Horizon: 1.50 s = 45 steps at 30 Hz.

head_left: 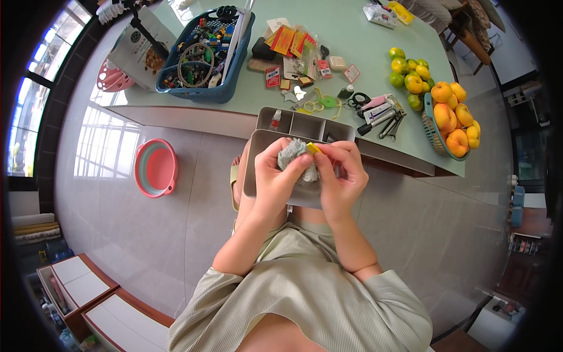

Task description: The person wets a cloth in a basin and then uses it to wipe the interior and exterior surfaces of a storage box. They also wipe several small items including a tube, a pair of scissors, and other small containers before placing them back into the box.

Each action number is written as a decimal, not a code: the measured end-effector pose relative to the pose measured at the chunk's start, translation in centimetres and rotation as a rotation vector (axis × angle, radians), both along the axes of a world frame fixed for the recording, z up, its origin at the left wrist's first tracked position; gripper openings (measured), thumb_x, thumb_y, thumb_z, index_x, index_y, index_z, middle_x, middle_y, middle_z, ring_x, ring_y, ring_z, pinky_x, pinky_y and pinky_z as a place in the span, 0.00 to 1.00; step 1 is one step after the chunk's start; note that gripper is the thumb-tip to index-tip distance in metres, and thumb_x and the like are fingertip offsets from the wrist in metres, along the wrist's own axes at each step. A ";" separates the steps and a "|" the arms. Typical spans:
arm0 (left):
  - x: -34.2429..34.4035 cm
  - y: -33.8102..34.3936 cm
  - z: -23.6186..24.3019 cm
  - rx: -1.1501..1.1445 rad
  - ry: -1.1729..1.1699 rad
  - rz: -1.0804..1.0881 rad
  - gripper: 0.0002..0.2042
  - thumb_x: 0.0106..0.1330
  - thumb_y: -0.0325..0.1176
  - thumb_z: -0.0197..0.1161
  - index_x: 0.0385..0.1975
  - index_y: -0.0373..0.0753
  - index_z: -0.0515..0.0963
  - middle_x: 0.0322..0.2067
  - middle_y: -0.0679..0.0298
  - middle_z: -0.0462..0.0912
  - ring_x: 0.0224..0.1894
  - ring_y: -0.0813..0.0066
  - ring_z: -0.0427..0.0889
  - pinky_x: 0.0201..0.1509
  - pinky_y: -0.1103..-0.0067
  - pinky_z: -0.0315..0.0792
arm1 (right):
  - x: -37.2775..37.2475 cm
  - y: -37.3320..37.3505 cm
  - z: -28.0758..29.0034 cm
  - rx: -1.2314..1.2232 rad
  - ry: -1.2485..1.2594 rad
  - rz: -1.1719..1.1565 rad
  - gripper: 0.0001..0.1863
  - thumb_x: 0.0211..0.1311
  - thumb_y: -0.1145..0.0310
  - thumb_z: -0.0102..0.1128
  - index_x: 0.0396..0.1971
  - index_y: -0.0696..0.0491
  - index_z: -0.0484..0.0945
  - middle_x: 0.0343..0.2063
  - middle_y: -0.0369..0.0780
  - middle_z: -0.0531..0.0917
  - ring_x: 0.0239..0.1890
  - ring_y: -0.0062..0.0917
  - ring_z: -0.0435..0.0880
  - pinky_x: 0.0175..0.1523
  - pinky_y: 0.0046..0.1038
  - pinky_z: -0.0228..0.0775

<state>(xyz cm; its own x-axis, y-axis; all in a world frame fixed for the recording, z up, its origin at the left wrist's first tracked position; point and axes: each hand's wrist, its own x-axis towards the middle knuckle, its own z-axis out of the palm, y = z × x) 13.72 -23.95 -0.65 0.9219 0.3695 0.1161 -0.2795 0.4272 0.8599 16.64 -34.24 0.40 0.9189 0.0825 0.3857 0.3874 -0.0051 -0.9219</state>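
A grey fuzzy cloth [290,154] is bunched in my left hand [272,176], with the fingers wrapped round it. My right hand [346,173] pinches a small yellow piece [314,148] against the cloth; its exact kind is too small to tell. Both hands are close together over a grey-brown organizer box [250,167] at my lap. The far part of the box has divided compartments [309,125], and a small clear bottle with a red label [275,120] stands in one. My hands hide much of the near part.
On the table [328,35] are a blue basket of toy bricks [237,82], a heap of small packages [287,44], scissors [359,101], pens and tools [381,114], loose green citrus [399,64] and a basket of orange fruit [431,126]. A pink basin [157,168] sits on the floor.
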 end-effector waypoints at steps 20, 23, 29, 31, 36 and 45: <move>1.6 0.7 -0.8 0.024 0.350 -0.148 0.10 0.59 0.34 0.62 0.34 0.34 0.75 0.26 0.71 0.77 0.27 0.89 0.72 0.31 0.89 0.66 | 5.2 -4.9 -1.1 -0.117 0.019 -0.202 0.07 0.50 0.75 0.63 0.31 0.55 0.82 0.25 0.29 0.73 0.21 0.10 0.62 0.23 0.12 0.50; 1.9 0.4 -0.7 0.007 0.388 -0.171 0.11 0.60 0.33 0.61 0.36 0.33 0.75 0.27 0.70 0.78 0.28 0.88 0.73 0.33 0.88 0.67 | 5.4 -4.9 -1.9 -0.264 0.016 -0.181 0.08 0.49 0.74 0.63 0.31 0.52 0.83 0.24 0.30 0.73 0.20 0.11 0.64 0.23 0.13 0.53; 2.2 0.3 -0.9 0.026 0.392 -0.214 0.11 0.61 0.34 0.59 0.36 0.32 0.74 0.28 0.69 0.79 0.29 0.87 0.74 0.33 0.88 0.68 | 5.9 -4.8 -2.4 -0.417 0.040 -0.123 0.09 0.46 0.73 0.64 0.31 0.51 0.82 0.23 0.32 0.75 0.20 0.15 0.68 0.24 0.17 0.60; 2.3 0.3 -0.7 -0.007 0.391 -0.213 0.13 0.60 0.35 0.61 0.36 0.31 0.76 0.28 0.69 0.78 0.30 0.89 0.73 0.34 0.89 0.67 | 6.2 -4.8 -2.5 -0.445 0.027 -0.106 0.09 0.46 0.72 0.64 0.30 0.51 0.82 0.23 0.33 0.75 0.20 0.16 0.69 0.24 0.17 0.61; 2.5 0.4 -0.8 -0.056 0.390 -0.238 0.13 0.62 0.36 0.58 0.38 0.31 0.75 0.29 0.69 0.78 0.31 0.88 0.73 0.36 0.88 0.67 | 8.9 -5.3 -2.8 -0.478 -0.038 -0.093 0.07 0.47 0.70 0.63 0.30 0.51 0.82 0.22 0.34 0.76 0.21 0.18 0.71 0.26 0.19 0.64; 2.8 0.1 -0.6 -0.170 0.385 -0.275 0.13 0.65 0.37 0.53 0.38 0.33 0.74 0.32 0.69 0.79 0.34 0.88 0.74 0.39 0.88 0.67 | 14.3 -4.5 -2.0 -0.942 -0.019 0.157 0.10 0.51 0.64 0.58 0.33 0.48 0.82 0.23 0.34 0.80 0.25 0.25 0.77 0.31 0.26 0.68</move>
<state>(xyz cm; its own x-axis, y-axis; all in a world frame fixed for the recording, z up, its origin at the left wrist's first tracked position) 16.57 -23.81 -1.23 0.9520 0.0914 -0.2923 0.1867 0.5834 0.7904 30.91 -38.74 -1.57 0.8652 0.4887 0.1122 0.4616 -0.6887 -0.5591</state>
